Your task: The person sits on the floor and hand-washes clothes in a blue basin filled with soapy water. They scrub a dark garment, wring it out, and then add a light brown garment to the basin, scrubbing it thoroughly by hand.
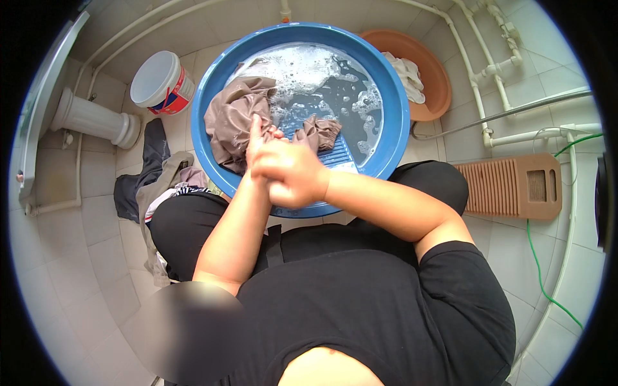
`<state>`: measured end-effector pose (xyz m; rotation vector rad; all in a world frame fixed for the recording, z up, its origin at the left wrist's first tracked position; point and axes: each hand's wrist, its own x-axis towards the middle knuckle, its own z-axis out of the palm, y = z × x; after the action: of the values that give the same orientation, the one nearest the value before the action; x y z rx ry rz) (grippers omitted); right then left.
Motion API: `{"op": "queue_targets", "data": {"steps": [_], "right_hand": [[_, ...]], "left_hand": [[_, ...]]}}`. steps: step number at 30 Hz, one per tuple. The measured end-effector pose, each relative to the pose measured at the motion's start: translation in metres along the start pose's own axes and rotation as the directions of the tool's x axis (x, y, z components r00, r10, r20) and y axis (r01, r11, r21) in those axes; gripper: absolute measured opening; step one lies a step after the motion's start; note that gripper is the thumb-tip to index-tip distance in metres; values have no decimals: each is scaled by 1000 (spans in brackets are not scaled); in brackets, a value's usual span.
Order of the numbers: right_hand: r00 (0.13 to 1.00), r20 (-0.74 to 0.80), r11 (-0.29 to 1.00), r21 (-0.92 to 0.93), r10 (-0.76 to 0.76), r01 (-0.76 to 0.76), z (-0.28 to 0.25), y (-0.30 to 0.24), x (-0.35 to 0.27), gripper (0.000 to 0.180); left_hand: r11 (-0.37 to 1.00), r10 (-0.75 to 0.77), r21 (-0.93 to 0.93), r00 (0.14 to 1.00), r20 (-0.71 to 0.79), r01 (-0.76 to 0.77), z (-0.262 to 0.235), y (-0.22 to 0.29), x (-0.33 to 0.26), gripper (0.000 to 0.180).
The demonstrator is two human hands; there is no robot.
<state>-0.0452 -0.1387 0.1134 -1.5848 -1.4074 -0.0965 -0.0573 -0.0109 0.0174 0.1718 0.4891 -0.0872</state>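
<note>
The brown garment point(235, 116) lies draped over the near-left rim of the blue basin point(393, 96), half in the soapy water point(322, 77), its bulk stretching left and away from both hands. The right hand point(293, 174) is closed in a fist over the left hand point(261, 138), whose fingers press a fold of the cloth at the basin's near edge. A second bunch of the same cloth point(320, 132) sits just right of the hands, on the ribbed washboard point(335, 154).

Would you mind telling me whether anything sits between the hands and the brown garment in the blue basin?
Nothing visible does. The left hand and right hand press together directly on the brown garment, draped over the blue basin rim by the washboard.
</note>
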Motion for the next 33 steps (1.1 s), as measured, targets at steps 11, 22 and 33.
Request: {"op": "queue_targets", "data": {"steps": [11, 22, 33], "right_hand": [[928, -260, 939, -150, 266, -311, 18, 27, -13, 25], [881, -322, 903, -141, 346, -406, 21, 44, -15, 22], [483, -282, 478, -89, 829, -874, -22, 149, -23, 42]], "left_hand": [[999, -5, 43, 938, 347, -11, -18, -21, 8, 29], [907, 293, 301, 955, 45, -293, 22, -33, -10, 25], [794, 550, 384, 826, -124, -471, 65, -32, -15, 30]]}}
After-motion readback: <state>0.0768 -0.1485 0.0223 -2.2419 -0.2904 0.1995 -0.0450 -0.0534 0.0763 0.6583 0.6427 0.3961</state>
